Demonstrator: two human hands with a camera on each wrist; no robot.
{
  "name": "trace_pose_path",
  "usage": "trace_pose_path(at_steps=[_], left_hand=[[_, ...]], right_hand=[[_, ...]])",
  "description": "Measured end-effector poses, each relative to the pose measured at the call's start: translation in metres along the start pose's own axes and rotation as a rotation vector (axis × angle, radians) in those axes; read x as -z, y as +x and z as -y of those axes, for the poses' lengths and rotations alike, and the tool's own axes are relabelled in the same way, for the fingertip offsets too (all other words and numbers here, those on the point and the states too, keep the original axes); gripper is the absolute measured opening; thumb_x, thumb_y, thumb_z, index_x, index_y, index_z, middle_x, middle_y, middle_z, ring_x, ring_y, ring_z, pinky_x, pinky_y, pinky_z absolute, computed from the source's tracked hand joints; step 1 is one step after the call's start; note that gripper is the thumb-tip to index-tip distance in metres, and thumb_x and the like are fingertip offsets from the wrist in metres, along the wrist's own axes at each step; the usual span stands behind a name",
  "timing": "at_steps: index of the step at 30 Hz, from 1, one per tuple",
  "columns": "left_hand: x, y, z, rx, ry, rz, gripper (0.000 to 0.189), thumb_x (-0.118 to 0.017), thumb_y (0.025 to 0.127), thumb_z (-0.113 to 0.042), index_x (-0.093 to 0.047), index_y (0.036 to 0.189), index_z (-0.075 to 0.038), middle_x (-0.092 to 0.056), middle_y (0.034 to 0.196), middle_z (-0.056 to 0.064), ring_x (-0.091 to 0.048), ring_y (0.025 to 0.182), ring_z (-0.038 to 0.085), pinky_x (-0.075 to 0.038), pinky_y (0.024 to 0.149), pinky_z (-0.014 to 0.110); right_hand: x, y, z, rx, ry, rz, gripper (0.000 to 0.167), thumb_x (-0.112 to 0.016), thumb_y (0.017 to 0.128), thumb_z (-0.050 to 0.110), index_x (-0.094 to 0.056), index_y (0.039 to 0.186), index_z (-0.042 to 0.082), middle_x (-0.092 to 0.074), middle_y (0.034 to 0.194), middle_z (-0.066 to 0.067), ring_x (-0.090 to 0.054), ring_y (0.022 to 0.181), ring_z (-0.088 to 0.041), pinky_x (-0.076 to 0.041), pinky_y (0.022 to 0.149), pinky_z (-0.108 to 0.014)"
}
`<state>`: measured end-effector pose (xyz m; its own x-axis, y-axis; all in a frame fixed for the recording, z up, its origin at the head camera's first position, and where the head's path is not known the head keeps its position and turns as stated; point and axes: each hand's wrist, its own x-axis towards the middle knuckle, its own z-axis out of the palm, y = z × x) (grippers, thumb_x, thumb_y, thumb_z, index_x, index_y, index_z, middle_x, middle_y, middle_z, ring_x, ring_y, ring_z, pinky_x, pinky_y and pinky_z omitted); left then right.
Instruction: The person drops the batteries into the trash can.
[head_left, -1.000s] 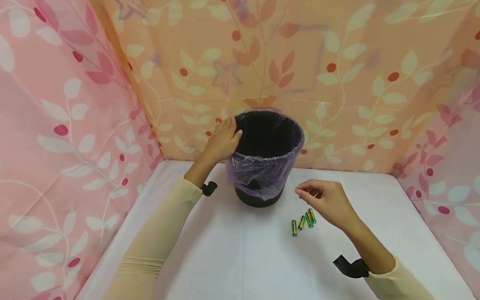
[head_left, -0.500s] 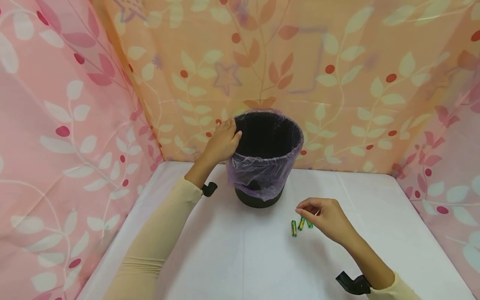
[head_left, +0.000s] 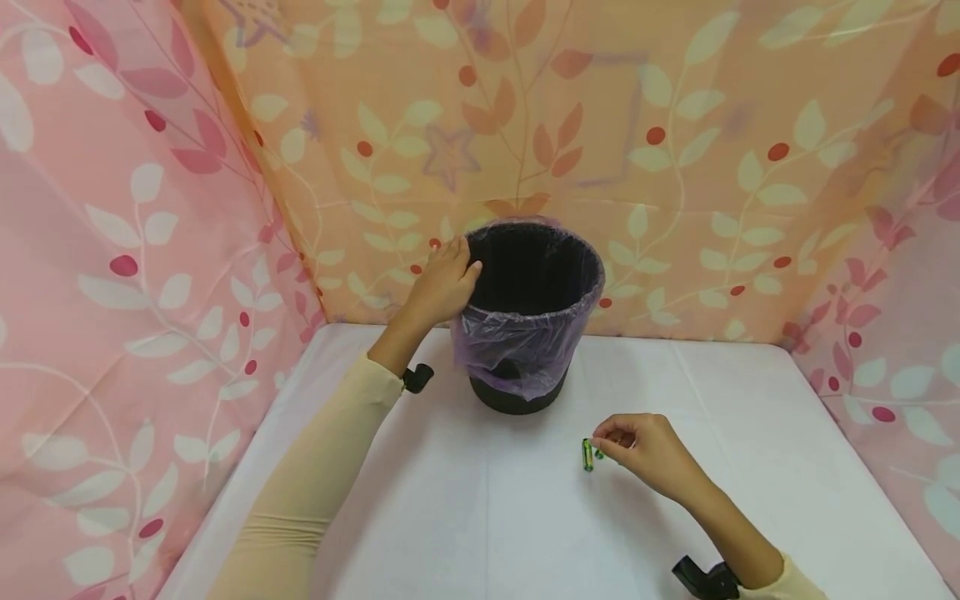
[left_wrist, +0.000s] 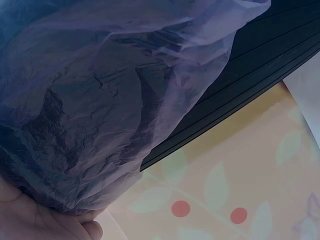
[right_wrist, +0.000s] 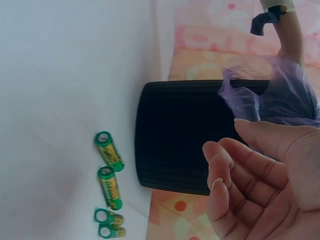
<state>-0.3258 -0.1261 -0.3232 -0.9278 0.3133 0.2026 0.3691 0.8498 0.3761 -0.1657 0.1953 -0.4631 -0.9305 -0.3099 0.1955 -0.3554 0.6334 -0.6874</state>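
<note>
A black trash can (head_left: 517, 403) stands upright, its rim and upper wall covered by a purple plastic bag (head_left: 525, 350). My left hand (head_left: 442, 279) holds the left side of the bagged rim, thumb over the edge; in the left wrist view part of this hand (left_wrist: 40, 220) lies against the bag. Over the small green-and-yellow batteries (head_left: 588, 455) hovers my right hand (head_left: 648, 450), thumb and fingers bent, hiding some of them in the head view. The right wrist view shows several batteries (right_wrist: 110, 187) lying apart from the right hand (right_wrist: 265, 180), whose thumb and fingertips have a gap between them.
A white-covered table (head_left: 420, 517) lies under everything. Behind the trash can hangs an orange leaf-patterned curtain (head_left: 570, 125); a pink one (head_left: 187, 317) closes off the left side. Black wrist mounts (head_left: 705, 575) sit on both forearms.
My right hand has come down and slightly toward the front, over the batteries, covering more of them. The left hand stays at the rim, and the trash can has not moved.
</note>
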Motion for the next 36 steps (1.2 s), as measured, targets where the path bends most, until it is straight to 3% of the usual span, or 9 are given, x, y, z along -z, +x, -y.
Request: trace_pose_path(at_steps=[10, 18, 36], left_hand=[[0.0, 0.002, 0.002, -0.005, 0.009, -0.001, 0.065, -0.03, 0.111, -0.036, -0.018, 0.159, 0.006, -0.015, 0.167, 0.022, -0.008, 0.156, 0.033, -0.001, 0.126, 0.044], [0.0, 0.002, 0.002, -0.008, 0.008, -0.002, 0.066, -0.028, 0.111, -0.037, -0.018, 0.158, 0.007, -0.015, 0.167, 0.022, -0.008, 0.156, 0.033, 0.001, 0.126, 0.043], [-0.004, 0.004, 0.004, 0.002, -0.012, -0.012, 0.073, -0.021, 0.11, -0.049, -0.019, 0.159, 0.005, -0.015, 0.167, 0.021, -0.007, 0.156, 0.031, 0.005, 0.125, 0.039]], right_hand=[[-0.01, -0.003, -0.012, -0.028, -0.139, -0.013, 0.007, -0.083, 0.085, 0.018, -0.076, 0.084, 0.021, -0.065, 0.071, 0.018, -0.053, 0.062, -0.003, -0.045, 0.055, -0.023], [-0.014, -0.005, -0.015, -0.062, -0.232, 0.028, 0.007, -0.082, 0.086, 0.019, -0.076, 0.083, 0.019, -0.06, 0.066, 0.015, -0.049, 0.058, -0.004, -0.041, 0.05, -0.023], [-0.029, -0.008, -0.023, -0.13, -0.275, 0.06, 0.016, -0.083, 0.085, 0.024, -0.071, 0.073, 0.022, -0.059, 0.064, 0.014, -0.051, 0.058, -0.005, -0.044, 0.051, -0.026]])
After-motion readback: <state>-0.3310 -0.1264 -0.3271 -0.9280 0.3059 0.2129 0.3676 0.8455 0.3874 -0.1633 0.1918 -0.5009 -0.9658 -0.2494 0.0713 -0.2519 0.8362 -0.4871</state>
